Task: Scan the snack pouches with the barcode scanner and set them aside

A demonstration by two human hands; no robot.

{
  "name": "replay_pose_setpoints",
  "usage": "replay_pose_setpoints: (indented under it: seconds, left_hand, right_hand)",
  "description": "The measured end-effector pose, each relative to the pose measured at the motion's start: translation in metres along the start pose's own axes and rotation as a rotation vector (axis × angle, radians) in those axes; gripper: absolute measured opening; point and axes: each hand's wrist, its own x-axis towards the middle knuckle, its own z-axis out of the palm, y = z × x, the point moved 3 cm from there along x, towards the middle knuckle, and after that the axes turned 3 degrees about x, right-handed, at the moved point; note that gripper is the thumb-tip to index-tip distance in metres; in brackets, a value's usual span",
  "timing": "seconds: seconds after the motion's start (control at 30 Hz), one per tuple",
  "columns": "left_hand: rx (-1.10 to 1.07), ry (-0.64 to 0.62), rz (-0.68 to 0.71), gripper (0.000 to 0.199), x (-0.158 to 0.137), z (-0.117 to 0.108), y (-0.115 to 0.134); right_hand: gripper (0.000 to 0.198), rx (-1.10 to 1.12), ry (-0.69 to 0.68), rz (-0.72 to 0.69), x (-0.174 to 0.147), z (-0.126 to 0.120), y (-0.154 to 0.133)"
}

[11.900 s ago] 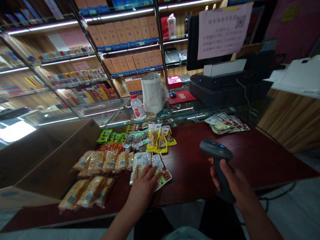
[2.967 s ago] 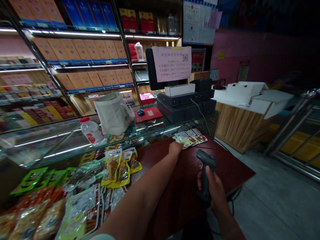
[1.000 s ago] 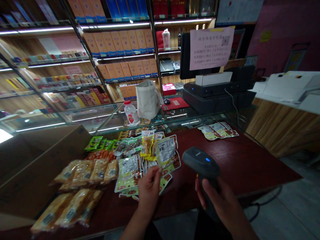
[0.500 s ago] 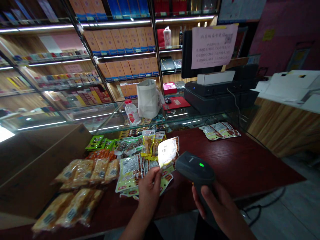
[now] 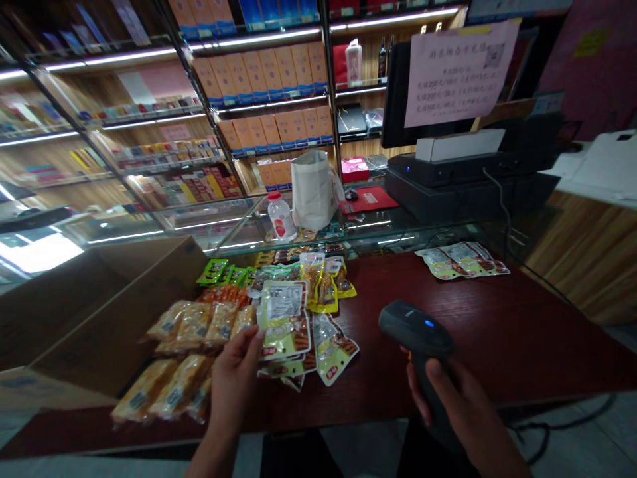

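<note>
My left hand [image 5: 233, 373] pinches the lower left corner of a green-and-white snack packet [image 5: 283, 317] and holds it just above a small pile of similar packets [image 5: 332, 346] on the dark red table [image 5: 478, 325]. My right hand [image 5: 460, 406] grips the handle of a black barcode scanner [image 5: 415, 328], whose blue light is on. The scanner head sits to the right of the held packet, apart from it.
Golden snack packs [image 5: 192, 325], green packs [image 5: 219, 271] and yellow packs [image 5: 323, 284] cover the table's left half beside an open cardboard box [image 5: 94, 312]. Scanned-looking packets [image 5: 462, 260] lie far right. Behind stand a glass counter [image 5: 219, 226], bottle [image 5: 280, 216], white bag [image 5: 313, 189] and till [image 5: 468, 176].
My left hand has carried the packet left and lower, away from the scanner. The scanner's light went from green to blue, and its bright beam no longer falls on the packet.
</note>
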Motion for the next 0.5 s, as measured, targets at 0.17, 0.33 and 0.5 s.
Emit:
replay_pose_setpoints:
  seconds: [0.17,0.33,0.5]
  left_hand:
    - [0.148,-0.027,-0.079,0.044,0.017,-0.014,-0.014]
    - [0.617,0.011,-0.049,0.034,0.017,-0.019,0.005]
    - [0.843,0.209,0.137,0.048,0.010,-0.023,0.045]
  right_hand:
    - [0.061,0.002,-0.051,0.017,0.010,-0.001,0.009]
    - [0.059,-0.008,-0.006,0.000,0.013,-0.011,0.014]
    - [0.065,0.094,0.139,0.002,0.027,-0.045,0.016]
